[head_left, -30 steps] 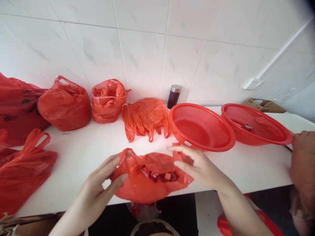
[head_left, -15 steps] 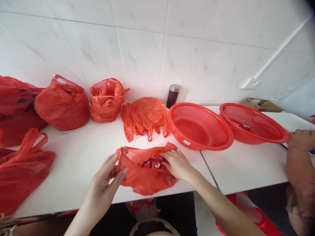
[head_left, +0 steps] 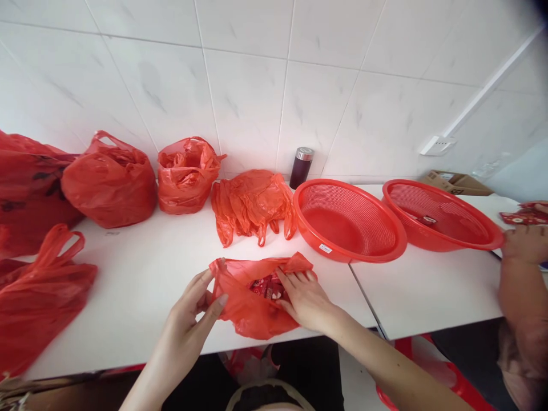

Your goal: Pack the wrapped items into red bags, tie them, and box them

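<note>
A small red plastic bag (head_left: 252, 302) lies at the near edge of the white table (head_left: 149, 268), with small red wrapped items (head_left: 263, 285) showing through its open mouth. My left hand (head_left: 192, 308) pinches the bag's left rim between thumb and fingers. My right hand (head_left: 303, 297) presses on the bag's right side, its fingers at the mouth beside the wrapped items.
A pile of flat red bags (head_left: 252, 202) lies behind. Filled red bags (head_left: 109, 177) (head_left: 186, 171) (head_left: 34, 297) line the left. Two red colander baskets (head_left: 349, 220) (head_left: 440, 214) sit to the right, a dark flask (head_left: 301, 167) by the wall. Another person's hand (head_left: 524, 245) is at the far right.
The bag has been gathered smaller and drawn in. My right hand went from hovering over the bag's right handle to resting on its mouth. The other person's hand let go of the far basket's rim.
</note>
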Demonstrator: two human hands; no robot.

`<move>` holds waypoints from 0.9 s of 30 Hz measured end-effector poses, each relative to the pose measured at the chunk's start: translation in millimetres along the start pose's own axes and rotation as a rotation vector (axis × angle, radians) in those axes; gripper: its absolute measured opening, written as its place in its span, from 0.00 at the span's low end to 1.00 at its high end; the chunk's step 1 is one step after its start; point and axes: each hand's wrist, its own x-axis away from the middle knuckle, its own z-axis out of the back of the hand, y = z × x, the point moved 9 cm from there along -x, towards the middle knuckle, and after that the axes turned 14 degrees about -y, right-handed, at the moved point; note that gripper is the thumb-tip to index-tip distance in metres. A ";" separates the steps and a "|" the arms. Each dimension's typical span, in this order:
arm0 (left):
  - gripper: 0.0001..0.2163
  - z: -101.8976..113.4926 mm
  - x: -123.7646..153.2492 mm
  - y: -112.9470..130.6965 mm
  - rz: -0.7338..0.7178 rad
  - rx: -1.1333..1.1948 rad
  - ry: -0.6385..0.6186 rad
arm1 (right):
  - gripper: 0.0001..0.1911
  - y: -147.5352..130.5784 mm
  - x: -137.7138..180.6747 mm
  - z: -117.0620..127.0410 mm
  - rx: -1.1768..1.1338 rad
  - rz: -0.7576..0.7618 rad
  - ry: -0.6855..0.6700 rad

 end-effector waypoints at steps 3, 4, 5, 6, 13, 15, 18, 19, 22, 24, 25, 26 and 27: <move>0.25 -4.6 -0.5 -2.3 0.010 -0.001 -0.031 | 0.33 6.0 1.7 -1.6 -0.083 0.009 -0.071; 0.25 -5.1 -1.0 -1.4 0.012 0.008 -0.041 | 0.32 8.4 3.8 5.6 -0.132 0.022 -0.076; 0.25 -3.5 -1.4 0.7 0.007 0.032 -0.042 | 0.31 11.4 7.2 17.2 -0.194 0.036 -0.064; 0.25 1.0 -1.7 3.5 -0.002 0.069 -0.026 | 0.30 14.7 12.0 33.0 -0.271 0.053 -0.034; 0.11 74.2 3.9 36.9 -0.121 0.237 0.311 | 0.12 39.3 74.5 181.2 -0.729 0.213 0.527; 0.08 83.4 2.2 60.0 -0.235 0.282 0.315 | 0.12 38.6 94.6 214.3 -0.700 0.234 0.754; 0.05 85.2 -1.8 100.7 -0.402 0.325 0.280 | 0.10 21.2 104.9 242.2 -0.577 0.269 0.858; 0.04 84.0 -3.3 112.7 -0.436 0.330 0.267 | 0.11 13.9 103.1 247.4 -0.525 0.271 0.835; 0.05 78.1 -8.9 139.7 -0.490 0.351 0.206 | 0.11 -1.5 94.7 259.2 -0.431 0.281 0.749; 0.12 71.1 -14.8 151.6 -0.493 0.329 0.119 | 0.11 -7.3 88.6 265.8 -0.454 0.318 0.710; 0.16 65.1 -19.2 156.0 -0.476 0.294 0.052 | 0.10 -11.2 84.2 267.9 -0.475 0.341 0.680; 0.20 56.7 -24.7 159.5 -0.450 0.239 -0.033 | 0.10 -17.1 78.8 268.8 -0.490 0.367 0.640; 0.22 48.7 -29.9 162.7 -0.430 0.169 -0.101 | 0.10 -25.3 72.7 268.6 -0.500 0.398 0.593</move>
